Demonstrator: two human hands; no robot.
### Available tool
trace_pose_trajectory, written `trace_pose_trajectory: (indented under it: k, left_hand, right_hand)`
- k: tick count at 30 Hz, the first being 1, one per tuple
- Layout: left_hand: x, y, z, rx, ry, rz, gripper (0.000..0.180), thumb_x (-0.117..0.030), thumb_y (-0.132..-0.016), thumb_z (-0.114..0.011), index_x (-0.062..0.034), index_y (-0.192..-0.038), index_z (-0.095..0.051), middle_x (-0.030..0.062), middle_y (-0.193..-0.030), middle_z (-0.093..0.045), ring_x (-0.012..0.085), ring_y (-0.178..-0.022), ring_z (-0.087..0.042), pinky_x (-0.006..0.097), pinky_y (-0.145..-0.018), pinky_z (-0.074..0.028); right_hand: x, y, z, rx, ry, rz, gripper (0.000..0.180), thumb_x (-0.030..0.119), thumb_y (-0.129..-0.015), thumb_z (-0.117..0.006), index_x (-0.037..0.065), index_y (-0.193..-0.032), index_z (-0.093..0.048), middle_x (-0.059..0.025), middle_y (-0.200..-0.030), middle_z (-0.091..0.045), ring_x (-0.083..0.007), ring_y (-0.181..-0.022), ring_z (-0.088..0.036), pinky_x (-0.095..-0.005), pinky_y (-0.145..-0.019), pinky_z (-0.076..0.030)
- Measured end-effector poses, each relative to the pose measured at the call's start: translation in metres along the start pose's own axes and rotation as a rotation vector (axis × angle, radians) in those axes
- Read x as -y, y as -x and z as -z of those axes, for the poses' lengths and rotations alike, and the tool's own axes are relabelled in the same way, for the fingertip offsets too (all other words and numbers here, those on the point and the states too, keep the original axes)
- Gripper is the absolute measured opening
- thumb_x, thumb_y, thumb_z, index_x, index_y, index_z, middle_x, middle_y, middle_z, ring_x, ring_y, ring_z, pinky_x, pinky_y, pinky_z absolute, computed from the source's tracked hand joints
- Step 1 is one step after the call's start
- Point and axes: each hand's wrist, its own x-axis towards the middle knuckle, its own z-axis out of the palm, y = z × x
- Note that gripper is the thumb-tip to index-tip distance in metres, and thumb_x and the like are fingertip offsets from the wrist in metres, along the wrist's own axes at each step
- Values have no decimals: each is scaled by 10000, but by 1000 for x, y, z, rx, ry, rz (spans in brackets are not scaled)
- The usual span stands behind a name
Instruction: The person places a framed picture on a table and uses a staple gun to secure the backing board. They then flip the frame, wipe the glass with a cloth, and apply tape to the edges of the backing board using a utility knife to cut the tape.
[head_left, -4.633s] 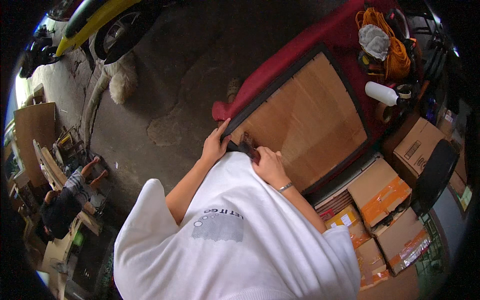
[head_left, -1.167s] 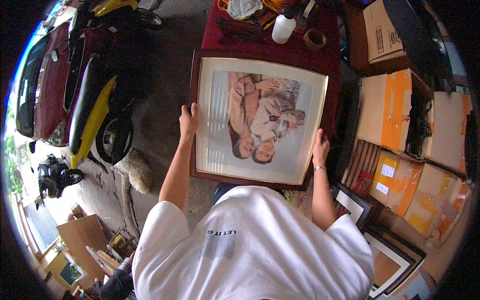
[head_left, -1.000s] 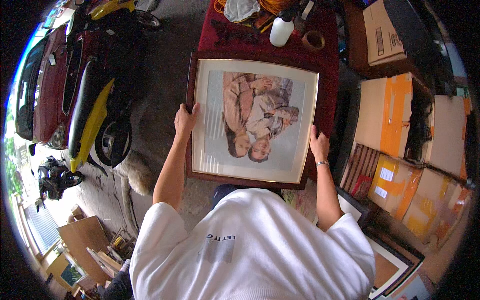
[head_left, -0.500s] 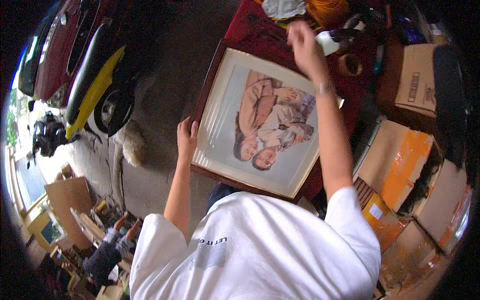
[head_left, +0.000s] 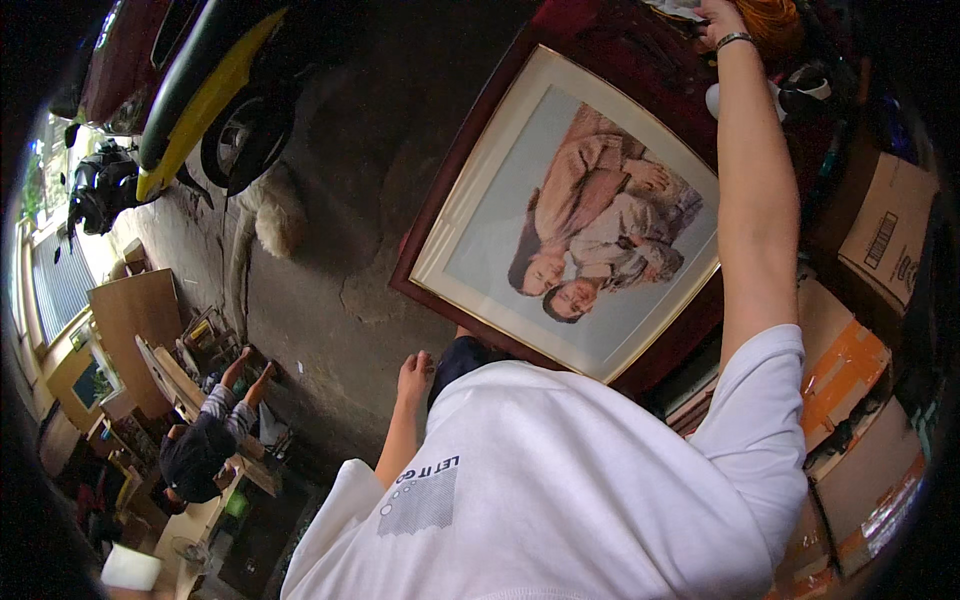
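A framed picture of two people lies face up on a table with a dark red cloth, its pale mat edged by a thin gold line. My right arm stretches across the picture's right side to the table's far end. There my right hand is closed on a crumpled white cloth, partly cut off by the upper edge. My left hand hangs beside my body, off the table and apart from the frame. Its fingers are loosely bent and spaced, with nothing in them.
Orange cord and a black-and-white item sit near my right hand. Cardboard boxes are stacked along the right. A yellow and black motorbike stands at left. Farther off, another person is beside wooden boards.
My left hand has let go of the frame's left edge and dropped toward my body. My right hand has reached farther out and taken hold of the white cloth.
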Motion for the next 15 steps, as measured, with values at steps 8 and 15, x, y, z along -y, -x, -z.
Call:
trace_pose_trajectory:
  k: [8,15]
  left_hand:
    - [-76,-2,-24,150,57,-319,463,-424,-1078,-502,11,-1166,-636,100,-1063,-703,181,-957,-654,324,-858,-506]
    - [-96,-13,-24,228,420,-317,432,-426,-1093,-461,-45,-1213,-624,72,-1112,-692,186,-984,-653,338,-886,-512]
  right_hand:
    - [73,87,-39,-320,457,522,310,217,-1033,-538,-72,-1094,-631,-178,-958,-713,-293,-885,-691,-427,-728,-524]
    - [75,330,-47,-413,798,1445,228,244,-1012,-627,37,-932,-677,-143,-847,-672,-344,-779,-664,-433,-731,-515]
